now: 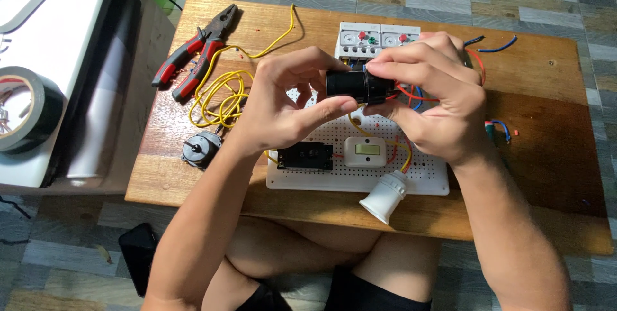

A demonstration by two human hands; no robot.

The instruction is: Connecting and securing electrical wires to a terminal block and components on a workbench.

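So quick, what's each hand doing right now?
Left hand: closed on the black cylindrical part, thumb and fingers gripping its left end.
Right hand: closed on the same part's right end, where the red and blue wires come out.

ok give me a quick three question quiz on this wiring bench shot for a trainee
1. True or false: both hands grip the black cylindrical part, the left hand and the right hand at opposite ends.
2. Which lies nearest the table's left edge? A) white lamp holder B) red-handled pliers C) white switch
3. What colour is the loose coil of wire beside the pliers?

Key: 1 true; 2 B; 3 yellow. The lamp holder hangs over the front of the white perforated board, and the switch sits on that board.
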